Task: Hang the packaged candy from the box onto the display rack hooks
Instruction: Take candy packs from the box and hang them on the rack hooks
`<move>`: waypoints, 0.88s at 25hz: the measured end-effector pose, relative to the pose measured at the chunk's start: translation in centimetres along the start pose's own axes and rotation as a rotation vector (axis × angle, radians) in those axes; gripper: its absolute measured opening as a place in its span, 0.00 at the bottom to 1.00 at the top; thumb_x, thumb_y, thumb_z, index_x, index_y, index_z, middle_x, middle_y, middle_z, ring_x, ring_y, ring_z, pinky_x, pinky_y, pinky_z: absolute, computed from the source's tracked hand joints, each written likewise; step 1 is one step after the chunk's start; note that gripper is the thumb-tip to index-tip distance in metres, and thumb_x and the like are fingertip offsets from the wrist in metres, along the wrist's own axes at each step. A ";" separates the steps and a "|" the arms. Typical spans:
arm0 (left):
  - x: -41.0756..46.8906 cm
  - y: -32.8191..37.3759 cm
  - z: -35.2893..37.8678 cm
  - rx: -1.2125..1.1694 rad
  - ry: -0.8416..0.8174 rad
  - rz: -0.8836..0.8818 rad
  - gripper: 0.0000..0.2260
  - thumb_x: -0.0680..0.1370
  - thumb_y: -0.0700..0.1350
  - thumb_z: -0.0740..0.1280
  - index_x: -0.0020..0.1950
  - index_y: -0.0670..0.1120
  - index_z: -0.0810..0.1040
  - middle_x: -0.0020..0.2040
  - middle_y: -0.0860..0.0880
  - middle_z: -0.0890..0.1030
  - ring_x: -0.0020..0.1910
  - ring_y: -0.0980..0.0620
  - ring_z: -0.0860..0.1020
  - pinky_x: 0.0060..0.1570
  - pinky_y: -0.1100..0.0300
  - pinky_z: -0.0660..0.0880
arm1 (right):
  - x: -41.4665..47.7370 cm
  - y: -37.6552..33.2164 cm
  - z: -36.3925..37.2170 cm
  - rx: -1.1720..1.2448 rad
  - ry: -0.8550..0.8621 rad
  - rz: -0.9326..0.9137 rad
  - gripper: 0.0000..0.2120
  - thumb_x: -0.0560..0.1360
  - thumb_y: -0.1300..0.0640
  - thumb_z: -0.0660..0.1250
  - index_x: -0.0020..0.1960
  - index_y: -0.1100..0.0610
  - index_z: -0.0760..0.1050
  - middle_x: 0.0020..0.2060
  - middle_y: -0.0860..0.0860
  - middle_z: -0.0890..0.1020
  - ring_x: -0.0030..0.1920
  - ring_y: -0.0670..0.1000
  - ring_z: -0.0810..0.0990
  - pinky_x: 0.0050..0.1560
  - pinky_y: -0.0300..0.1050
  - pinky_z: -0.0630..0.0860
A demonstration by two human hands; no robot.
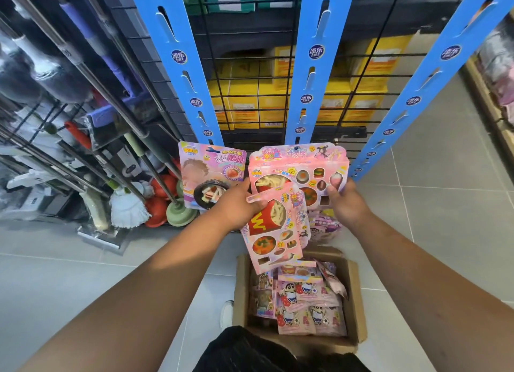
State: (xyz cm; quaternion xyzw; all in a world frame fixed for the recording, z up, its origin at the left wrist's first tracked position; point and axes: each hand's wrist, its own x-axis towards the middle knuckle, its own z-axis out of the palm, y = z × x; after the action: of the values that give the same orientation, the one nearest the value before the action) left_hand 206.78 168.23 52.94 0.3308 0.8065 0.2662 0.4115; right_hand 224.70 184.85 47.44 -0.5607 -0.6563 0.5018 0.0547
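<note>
Cardboard box on grey tiled floor

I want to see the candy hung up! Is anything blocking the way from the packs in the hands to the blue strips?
Nothing visible does. The left hand and right hand hold the candy packs just below the blue strips, with open space between them. The hooks look bare.

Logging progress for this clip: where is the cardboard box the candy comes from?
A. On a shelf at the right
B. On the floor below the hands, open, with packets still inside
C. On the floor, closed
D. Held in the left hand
B: the cardboard box sits open on the tiled floor beneath both hands, with pink candy packets piled inside it.
</note>
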 end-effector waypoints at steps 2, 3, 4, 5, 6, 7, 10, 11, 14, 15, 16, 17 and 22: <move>-0.5 -0.6 0.2 0.056 0.031 0.045 0.29 0.80 0.49 0.67 0.79 0.50 0.60 0.56 0.51 0.79 0.57 0.51 0.77 0.53 0.57 0.76 | -0.3 -0.4 -0.1 0.035 -0.002 0.019 0.18 0.82 0.50 0.58 0.69 0.56 0.63 0.60 0.56 0.75 0.58 0.57 0.75 0.57 0.50 0.71; -0.6 -1.0 0.3 0.058 0.054 0.070 0.30 0.80 0.48 0.67 0.80 0.51 0.60 0.59 0.50 0.79 0.59 0.50 0.77 0.58 0.54 0.77 | -0.5 -0.4 -0.1 0.058 -0.003 0.017 0.21 0.82 0.49 0.59 0.72 0.55 0.61 0.63 0.56 0.75 0.61 0.58 0.75 0.59 0.50 0.70; -0.6 -1.4 0.3 0.048 0.080 0.095 0.28 0.80 0.48 0.68 0.79 0.51 0.62 0.62 0.50 0.79 0.62 0.50 0.77 0.61 0.51 0.76 | -0.8 -0.4 -0.1 0.071 -0.004 0.013 0.24 0.81 0.48 0.60 0.74 0.53 0.60 0.66 0.56 0.73 0.64 0.59 0.74 0.61 0.51 0.70; -0.9 -1.6 0.4 0.029 0.102 0.121 0.25 0.80 0.47 0.68 0.77 0.51 0.67 0.64 0.49 0.79 0.63 0.49 0.77 0.63 0.49 0.76 | -1.2 -0.3 -0.2 0.065 -0.002 0.008 0.27 0.81 0.47 0.61 0.76 0.52 0.58 0.69 0.57 0.71 0.66 0.60 0.73 0.63 0.52 0.70; -1.1 -1.8 0.3 -0.008 0.126 0.142 0.22 0.80 0.47 0.68 0.74 0.50 0.72 0.64 0.49 0.80 0.63 0.49 0.78 0.62 0.48 0.77 | -1.5 -0.2 -0.2 0.048 0.004 0.006 0.29 0.80 0.46 0.61 0.77 0.52 0.56 0.71 0.57 0.69 0.68 0.61 0.71 0.65 0.53 0.69; -1.4 -1.7 0.2 -0.078 0.146 0.152 0.19 0.80 0.46 0.68 0.71 0.50 0.75 0.62 0.49 0.81 0.61 0.50 0.80 0.60 0.48 0.78 | -1.7 0.1 -0.1 0.037 0.011 0.005 0.31 0.79 0.43 0.61 0.77 0.51 0.56 0.72 0.57 0.68 0.68 0.61 0.71 0.66 0.54 0.70; -2.5 -0.5 -0.4 -0.387 0.195 0.145 0.14 0.81 0.46 0.67 0.67 0.50 0.78 0.56 0.50 0.84 0.52 0.54 0.84 0.54 0.52 0.82 | -3.0 0.1 -0.3 0.107 -0.005 -0.014 0.34 0.72 0.33 0.62 0.73 0.47 0.63 0.68 0.55 0.73 0.64 0.58 0.76 0.63 0.58 0.75; -2.9 -0.1 -0.5 -0.475 0.227 0.141 0.12 0.81 0.45 0.66 0.65 0.51 0.79 0.53 0.51 0.85 0.49 0.55 0.84 0.50 0.56 0.82 | -3.8 -0.4 -0.5 0.163 -0.013 -0.034 0.33 0.72 0.34 0.63 0.72 0.46 0.64 0.66 0.54 0.75 0.62 0.56 0.78 0.62 0.57 0.76; -3.8 0.6 -0.5 -0.722 0.288 0.128 0.10 0.82 0.44 0.64 0.62 0.51 0.79 0.48 0.52 0.86 0.45 0.56 0.85 0.45 0.61 0.82 | -6.5 -1.9 -1.1 0.323 -0.038 -0.093 0.32 0.77 0.43 0.66 0.77 0.47 0.58 0.64 0.46 0.76 0.60 0.50 0.79 0.61 0.52 0.75; -4.0 0.9 -0.4 -0.792 0.296 0.126 0.10 0.82 0.43 0.64 0.62 0.49 0.79 0.47 0.52 0.86 0.45 0.56 0.85 0.45 0.61 0.82 | -7.2 -2.4 -1.5 0.349 -0.053 -0.111 0.35 0.77 0.45 0.68 0.78 0.46 0.54 0.63 0.43 0.76 0.61 0.49 0.78 0.61 0.52 0.75; -4.0 0.9 -0.2 -0.845 0.309 0.121 0.11 0.82 0.43 0.63 0.63 0.47 0.78 0.47 0.52 0.86 0.45 0.55 0.84 0.46 0.60 0.82 | -7.6 -2.7 -1.8 0.361 -0.057 -0.135 0.39 0.76 0.48 0.70 0.79 0.45 0.52 0.62 0.41 0.76 0.62 0.48 0.78 0.61 0.52 0.76; -4.1 1.1 -0.1 -0.886 0.318 0.115 0.11 0.82 0.43 0.63 0.64 0.46 0.78 0.48 0.51 0.86 0.46 0.54 0.84 0.46 0.60 0.82 | -8.0 -3.1 -2.1 0.377 -0.048 -0.160 0.41 0.74 0.52 0.73 0.79 0.45 0.51 0.63 0.41 0.76 0.61 0.47 0.78 0.59 0.51 0.77; -4.5 1.9 -0.5 -0.853 0.356 0.134 0.19 0.83 0.41 0.62 0.74 0.51 0.71 0.57 0.53 0.84 0.51 0.57 0.84 0.44 0.62 0.81 | -9.0 -5.6 -3.7 0.398 0.060 -0.267 0.42 0.73 0.68 0.72 0.78 0.47 0.56 0.64 0.46 0.75 0.52 0.40 0.79 0.40 0.31 0.78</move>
State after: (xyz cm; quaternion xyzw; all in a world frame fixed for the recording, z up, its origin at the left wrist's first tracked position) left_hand 208.92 165.94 56.75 0.1328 0.6600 0.6524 0.3480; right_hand 226.46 180.68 57.69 -0.4616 -0.6108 0.5929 0.2496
